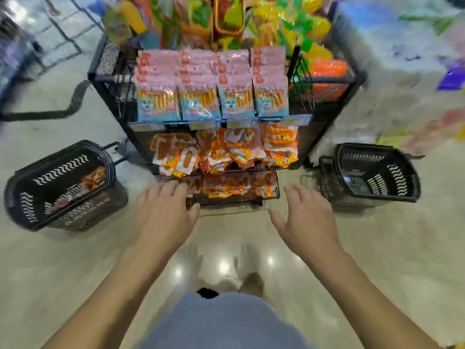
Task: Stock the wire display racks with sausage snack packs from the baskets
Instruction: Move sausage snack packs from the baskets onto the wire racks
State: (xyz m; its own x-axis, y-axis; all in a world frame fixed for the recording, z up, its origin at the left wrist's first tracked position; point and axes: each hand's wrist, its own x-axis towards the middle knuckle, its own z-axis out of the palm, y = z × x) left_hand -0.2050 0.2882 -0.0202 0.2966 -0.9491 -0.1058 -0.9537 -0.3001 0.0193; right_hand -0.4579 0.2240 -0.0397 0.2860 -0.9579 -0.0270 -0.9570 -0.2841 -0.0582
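Observation:
A black wire display rack (299, 96) stands in front of me. Pink and blue sausage packs (211, 84) fill its top tier, and orange sausage snack packs (226, 152) hang on the middle tier. More orange packs (239, 188) lie in the low bottom tray. My left hand (164, 215) hovers with straight fingers at the tray's left corner, holding nothing. Level with it, my right hand (305, 220) is spread and empty just right of the tray. The left basket (15, 197) on the floor holds a few red packs (94, 176). The picture is blurred.
A second black basket (407, 187) stands on the floor at the right, with only a small dark item inside. Colourful plastic toys (289, 23) pile behind the rack. A black cart frame (75, 96) lies at the far left. Glossy tiled floor (75, 268) surrounds me.

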